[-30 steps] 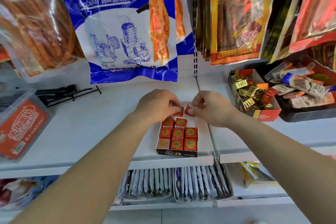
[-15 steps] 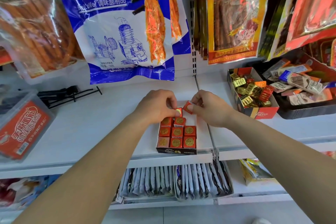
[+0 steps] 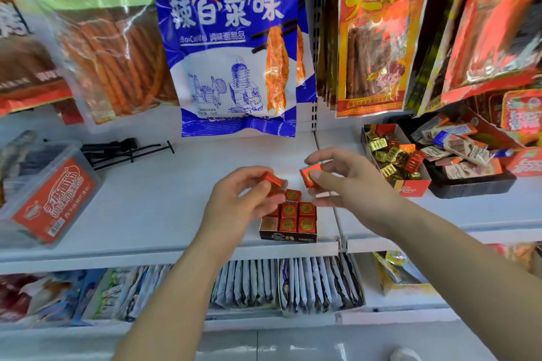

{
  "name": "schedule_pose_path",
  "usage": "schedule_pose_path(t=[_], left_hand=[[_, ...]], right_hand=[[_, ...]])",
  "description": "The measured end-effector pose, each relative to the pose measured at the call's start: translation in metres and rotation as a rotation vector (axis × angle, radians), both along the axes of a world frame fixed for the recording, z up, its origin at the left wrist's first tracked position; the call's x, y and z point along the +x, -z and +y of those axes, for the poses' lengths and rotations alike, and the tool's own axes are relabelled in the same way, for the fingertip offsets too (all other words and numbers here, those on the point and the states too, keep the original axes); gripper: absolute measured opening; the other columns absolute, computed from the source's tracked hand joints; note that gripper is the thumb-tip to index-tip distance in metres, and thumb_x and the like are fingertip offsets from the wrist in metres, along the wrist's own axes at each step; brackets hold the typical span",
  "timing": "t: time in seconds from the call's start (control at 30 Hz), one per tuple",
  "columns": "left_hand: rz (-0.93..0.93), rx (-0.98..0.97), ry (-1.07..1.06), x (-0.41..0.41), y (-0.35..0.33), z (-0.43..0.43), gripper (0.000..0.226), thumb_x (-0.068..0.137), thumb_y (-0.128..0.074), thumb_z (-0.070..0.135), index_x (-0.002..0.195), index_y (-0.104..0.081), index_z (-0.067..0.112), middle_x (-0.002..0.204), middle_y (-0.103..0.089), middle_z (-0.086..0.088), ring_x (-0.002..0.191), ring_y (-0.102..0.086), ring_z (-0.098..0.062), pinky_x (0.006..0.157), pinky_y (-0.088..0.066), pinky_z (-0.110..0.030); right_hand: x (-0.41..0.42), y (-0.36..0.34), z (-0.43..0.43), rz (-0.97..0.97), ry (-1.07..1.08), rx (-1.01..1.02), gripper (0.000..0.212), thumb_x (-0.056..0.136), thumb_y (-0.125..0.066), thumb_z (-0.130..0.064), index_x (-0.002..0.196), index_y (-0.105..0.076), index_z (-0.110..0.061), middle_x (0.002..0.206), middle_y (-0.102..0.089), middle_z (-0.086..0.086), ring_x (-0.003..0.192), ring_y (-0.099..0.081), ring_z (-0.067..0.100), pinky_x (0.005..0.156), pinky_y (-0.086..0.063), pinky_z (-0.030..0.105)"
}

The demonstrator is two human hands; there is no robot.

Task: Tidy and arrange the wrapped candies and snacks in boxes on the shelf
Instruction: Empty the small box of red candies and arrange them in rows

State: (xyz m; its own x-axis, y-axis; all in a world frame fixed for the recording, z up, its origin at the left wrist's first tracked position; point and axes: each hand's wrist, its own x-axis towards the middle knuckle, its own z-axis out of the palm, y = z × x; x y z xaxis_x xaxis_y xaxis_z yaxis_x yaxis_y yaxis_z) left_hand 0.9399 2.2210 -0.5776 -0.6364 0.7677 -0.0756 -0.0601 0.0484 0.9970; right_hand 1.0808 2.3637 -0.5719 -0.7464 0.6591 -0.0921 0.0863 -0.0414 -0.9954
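Shelf [image 3: 140,214]: one white board that carries everything listed below. The view has tipped up since half a second ago, so more of the hanging packs shows.
Hanging packs: three are plain to see, a clear pack of orange sticks [image 3: 111,61], a blue-and-white pack [image 3: 234,67] and an orange pack [image 3: 378,38]. Further red ones at the right are too blurred to count.
Plastic tub [image 3: 50,202]: one, with a red label, at the shelf's left end, where it was before.
Black tray [image 3: 475,187]: one, at the right, heaped with wrapped bars too jumbled to count.
Red box [image 3: 412,189]: one, just beside the tray's left side, filled with gold and red candies.
Left hand [image 3: 243,199]: thumb and fingertips pinch one cube. It was low and knuckles-up earlier and is now raised, covering the dark box's left edge.
Right hand [image 3: 349,182]: thumb and forefinger pinch one cube, the other fingers loosely spread. It has lifted and drawn off to the right.
Dark box [image 3: 289,237]: one, at the shelf's front edge between the hands, unmoved.
Wrapped cubes [image 3: 307,224]: six show in the dark box, three in front, two behind them and one further back. The left of the back rows is hidden.
Left cube [image 3: 274,182]: one, held over the box's far end.
Right cube [image 3: 311,174]: one, held beside it. The two nearly touched before, and now a clear gap parts them.
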Motion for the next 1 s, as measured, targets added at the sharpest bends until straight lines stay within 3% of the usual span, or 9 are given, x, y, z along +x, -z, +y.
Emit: schedule_pose_path(t=[0.13, 0.33, 0.5, 0.6, 0.73, 0.87, 1.0], left_hand=[[-0.124, 0.094, -0.023, 0.02, -0.009, -0.026, 0.023, 0.095, -0.06, 0.005, 0.115, -0.066, 0.015, 0.104, -0.075, -0.006, 0.087, -0.075, -0.03, 0.07, -0.058, -0.027], [-0.187, 0.161, -0.005, 0.027, -0.015, -0.061, 0.024, 0.082, -0.069, 0.001, 0.098, -0.075, 0.019, 0.095, -0.075, -0.008, 0.081, -0.072, -0.022, 0.067, -0.056, -0.026], [-0.109, 0.158, -0.037, 0.02, -0.012, -0.07, 0.032, 0.08, -0.071, -0.005, 0.101, -0.068, 0.019, 0.093, -0.077, -0.006, 0.083, -0.071, -0.014, 0.07, -0.052, -0.022], [-0.05, 0.146, -0.042, 0.018, -0.009, -0.072, 0.03, 0.079, -0.074, -0.002, 0.09, -0.074, 0.026, 0.093, -0.076, 0.0, 0.087, -0.07, -0.012, 0.075, -0.053, -0.025], [-0.059, 0.159, -0.012, 0.019, -0.01, -0.072, 0.031, 0.085, -0.071, -0.001, 0.093, -0.077, 0.028, 0.099, -0.075, 0.001, 0.093, -0.073, -0.022, 0.077, -0.059, -0.032], [0.009, 0.168, -0.036, 0.022, -0.013, -0.066, 0.029, 0.084, -0.072, -0.001, 0.101, -0.072, 0.022, 0.096, -0.076, 0.003, 0.082, -0.074, -0.016, 0.071, -0.059, -0.027], [-0.061, 0.2, -0.057, 0.023, -0.013, -0.061, 0.017, 0.087, -0.068, 0.004, 0.092, -0.075, 0.019, 0.093, -0.076, -0.002, 0.088, -0.074, -0.019, 0.073, -0.058, -0.023]], right_hand=[[0.01, -0.01, -0.036, 0.087, -0.009, -0.115, 0.022, 0.091, -0.068, -0.011, 0.113, -0.066, -0.013, 0.086, -0.069, 0.008, 0.073, -0.068, 0.02, 0.067, -0.059, 0.034], [0.026, -0.015, -0.072, 0.189, 0.057, -0.171, 0.017, 0.085, -0.069, -0.005, 0.102, -0.07, -0.006, 0.088, -0.071, 0.013, 0.075, -0.066, 0.023, 0.074, -0.058, 0.034], [0.027, -0.017, -0.088, 0.122, -0.043, -0.056, 0.022, 0.088, -0.066, -0.01, 0.102, -0.077, -0.023, 0.102, -0.076, 0.005, 0.093, -0.072, 0.02, 0.079, -0.059, 0.035], [0.021, -0.019, -0.089, 0.122, -0.062, -0.015, 0.023, 0.092, -0.063, -0.008, 0.105, -0.074, -0.022, 0.104, -0.075, 0.003, 0.097, -0.072, 0.022, 0.081, -0.058, 0.037], [0.018, -0.017, -0.086, 0.082, -0.106, 0.07, 0.021, 0.09, -0.064, -0.011, 0.107, -0.073, -0.02, 0.106, -0.074, 0.002, 0.102, -0.07, 0.022, 0.085, -0.058, 0.04], [0.015, -0.014, -0.084, 0.085, -0.118, 0.097, 0.024, 0.085, -0.068, -0.014, 0.108, -0.072, -0.017, 0.103, -0.075, 0.002, 0.098, -0.071, 0.018, 0.078, -0.059, 0.032], [0.011, -0.009, -0.078, 0.125, -0.02, 0.104, 0.026, 0.076, -0.072, -0.02, 0.101, -0.071, -0.015, 0.093, -0.075, 0.002, 0.088, -0.073, 0.02, 0.075, -0.06, 0.032]])
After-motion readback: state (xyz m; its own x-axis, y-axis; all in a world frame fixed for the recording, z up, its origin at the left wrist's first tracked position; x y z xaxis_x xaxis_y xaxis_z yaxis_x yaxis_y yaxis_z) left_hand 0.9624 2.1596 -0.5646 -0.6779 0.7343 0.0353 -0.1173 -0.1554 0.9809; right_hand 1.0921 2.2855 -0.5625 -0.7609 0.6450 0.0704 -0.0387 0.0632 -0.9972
